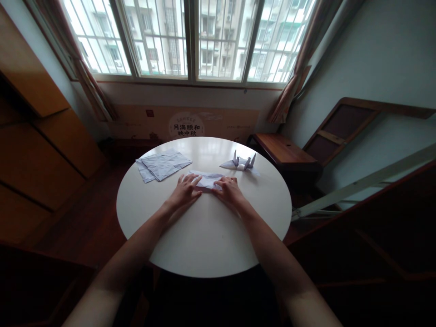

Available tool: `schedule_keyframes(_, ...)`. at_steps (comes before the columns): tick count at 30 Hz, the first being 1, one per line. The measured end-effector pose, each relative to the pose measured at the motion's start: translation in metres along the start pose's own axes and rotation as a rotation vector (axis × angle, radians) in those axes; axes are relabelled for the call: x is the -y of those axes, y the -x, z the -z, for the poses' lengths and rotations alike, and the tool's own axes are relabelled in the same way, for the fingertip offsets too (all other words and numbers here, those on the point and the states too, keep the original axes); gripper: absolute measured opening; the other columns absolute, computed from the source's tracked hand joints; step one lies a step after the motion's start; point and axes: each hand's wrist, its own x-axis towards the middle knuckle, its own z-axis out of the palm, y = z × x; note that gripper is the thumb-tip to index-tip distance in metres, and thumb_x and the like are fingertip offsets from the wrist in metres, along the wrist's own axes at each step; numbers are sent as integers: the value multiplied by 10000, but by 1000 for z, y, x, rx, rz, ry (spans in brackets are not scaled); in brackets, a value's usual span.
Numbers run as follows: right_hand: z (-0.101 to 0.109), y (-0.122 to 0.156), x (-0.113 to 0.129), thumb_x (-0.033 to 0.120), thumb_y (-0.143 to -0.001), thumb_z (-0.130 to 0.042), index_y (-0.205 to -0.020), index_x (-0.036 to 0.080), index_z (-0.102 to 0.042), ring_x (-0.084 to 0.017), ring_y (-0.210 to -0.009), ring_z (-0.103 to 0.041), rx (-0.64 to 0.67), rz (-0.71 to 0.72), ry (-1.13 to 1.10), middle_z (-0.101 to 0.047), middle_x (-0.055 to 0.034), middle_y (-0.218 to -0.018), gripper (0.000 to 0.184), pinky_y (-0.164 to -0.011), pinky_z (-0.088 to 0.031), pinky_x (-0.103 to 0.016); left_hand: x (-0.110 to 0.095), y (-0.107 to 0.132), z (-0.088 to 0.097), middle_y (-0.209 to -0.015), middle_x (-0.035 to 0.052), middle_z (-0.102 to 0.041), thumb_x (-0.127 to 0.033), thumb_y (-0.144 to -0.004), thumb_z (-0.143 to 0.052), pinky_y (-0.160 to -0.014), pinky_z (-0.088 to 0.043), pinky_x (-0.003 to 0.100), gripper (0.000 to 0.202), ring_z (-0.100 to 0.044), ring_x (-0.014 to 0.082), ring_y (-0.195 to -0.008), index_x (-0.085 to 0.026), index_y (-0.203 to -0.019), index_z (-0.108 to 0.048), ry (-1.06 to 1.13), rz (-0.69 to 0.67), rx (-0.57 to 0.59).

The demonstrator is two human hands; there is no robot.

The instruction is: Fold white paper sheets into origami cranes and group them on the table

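A creased sheet of paper (208,180) lies near the middle of the round white table, its near edge lifted a little. My left hand (187,187) holds the sheet's left side, fingers on top and thumb at the near edge. On the other side, my right hand (229,187) pinches the paper with bent fingers, its thumb low at the near edge. Beyond my right hand stand folded paper cranes (250,162) with pointed wings and necks. To the left of my left hand, several wrinkled paper sheets (166,164) lie in an overlapping pile.
The round white table (204,247) is in front of me, under a barred window (221,41). Behind it rests a printed cardboard panel (235,120). A low wooden bench (284,147) is at the back right, and wooden cabinets (57,150) line the left.
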Motion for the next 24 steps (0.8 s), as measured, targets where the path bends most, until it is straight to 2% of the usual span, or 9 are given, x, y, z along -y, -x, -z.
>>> schedule_keyframes(2,-1,-1,6,431,-933,-516,-949,208,-735,-221,-909,-615,2,60,-6,-698,-96,-930,313,-887,-341,-378,-2,-2,1,-1297,103,-586,-380,-893,-565,-1063,-335,468,444,-499,276,-1205,-229,-1310,-561,50,-109,-23)
schedule_keyframes(4,-2,-2,13,405,-956,-483,-904,203,-738,-198,-845,-622,6,116,-27,-699,-83,-864,329,-850,-351,-352,-4,-4,2,-1156,84,-639,-336,-901,-561,-961,-411,439,330,-553,263,-1075,-261,-1213,-636,59,-147,-27)
schedule_keyframes(8,-7,-3,25,428,-958,-482,-916,214,-744,-186,-832,-632,3,196,-134,-706,-75,-860,341,-849,-366,-339,-5,-5,4,-938,74,-649,-272,-911,-536,-842,-446,388,212,-584,237,-911,-260,-986,-734,53,-139,15)
schedule_keyframes(12,-8,-2,16,456,-923,-538,-1116,234,-696,-207,-977,-621,-70,151,-308,-699,-80,-1011,333,-908,-389,-350,-2,-3,8,-930,76,-657,-121,-871,-496,-816,-448,362,262,-606,223,-872,-227,-926,-729,81,-10,-1)
schedule_keyframes(16,-7,-2,-5,548,-692,-764,-1280,244,-598,-267,-1123,-543,-82,152,-360,-629,-105,-1181,682,-998,-385,-424,6,0,13,-965,86,-670,-132,-831,-511,-723,-462,323,211,-622,224,-819,-191,-947,-677,151,159,-44)
schedule_keyframes(18,-8,-3,-12,519,-671,-789,-1310,234,-575,-279,-1174,-517,-86,152,-395,-597,-119,-1242,731,-1016,-385,-435,12,1,13,-918,72,-675,-195,-821,-539,-700,-466,306,141,-621,214,-793,-183,-899,-656,233,176,-67)
schedule_keyframes(20,-11,-4,-16,452,-722,-766,-1264,214,-615,-272,-1167,-531,-80,169,-430,-610,-124,-1236,611,-1012,-395,-421,17,0,10,-873,59,-677,-240,-801,-568,-710,-475,296,109,-623,205,-791,-176,-846,-643,340,122,-70)
schedule_keyframes(23,-17,-8,-19,369,-830,-654,-997,179,-731,-234,-1013,-615,-64,166,-495,-696,-101,-1062,264,-939,-437,-367,23,-2,2,-867,51,-678,-292,-811,-571,-729,-497,296,155,-637,200,-812,-168,-872,-639,525,42,-54)
schedule_keyframes(24,-19,-8,-19,358,-856,-612,-912,172,-738,-217,-934,-633,-41,148,-513,-713,-85,-974,232,-885,-456,-343,23,-3,-1,-872,52,-673,-315,-839,-545,-723,-505,295,192,-642,196,-812,-166,-921,-634,581,60,-69)
